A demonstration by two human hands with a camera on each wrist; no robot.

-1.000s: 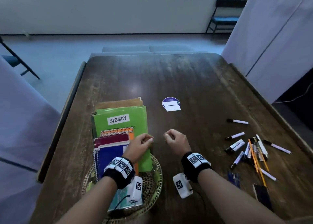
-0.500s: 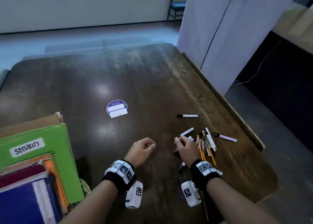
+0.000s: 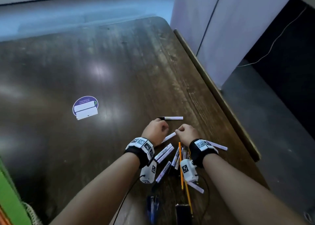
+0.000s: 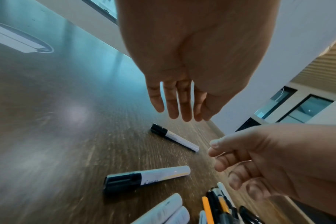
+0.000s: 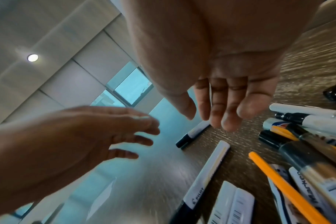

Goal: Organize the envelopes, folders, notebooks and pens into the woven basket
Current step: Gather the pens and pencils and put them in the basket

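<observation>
Several white markers and orange pens (image 3: 177, 156) lie in a loose pile near the table's right edge. One black-capped marker (image 3: 170, 118) lies apart, farther out, and another (image 3: 168, 137) lies between my hands. My left hand (image 3: 159, 128) hovers just short of the far marker (image 4: 175, 139), its fingers (image 4: 175, 103) straight and empty. My right hand (image 3: 182, 131) hangs over the nearer marker (image 5: 207, 174), its fingers (image 5: 220, 106) loosely bent and holding nothing. Only a strip of the woven basket (image 3: 29, 212) with the green folder (image 3: 10, 199) shows at the lower left.
A round purple sticker with white labels (image 3: 85, 107) sits on the dark wooden table (image 3: 68, 148). The table's raised right edge (image 3: 213, 88) runs close to the pens, with a white partition (image 3: 213, 28) beyond. A dark blue object (image 3: 152, 207) and a black one (image 3: 183, 212) lie nearest me.
Both hands have moved from the basket rightward to the pens, and the view has swung right with them. The left hand has now reached forward beside the right.
</observation>
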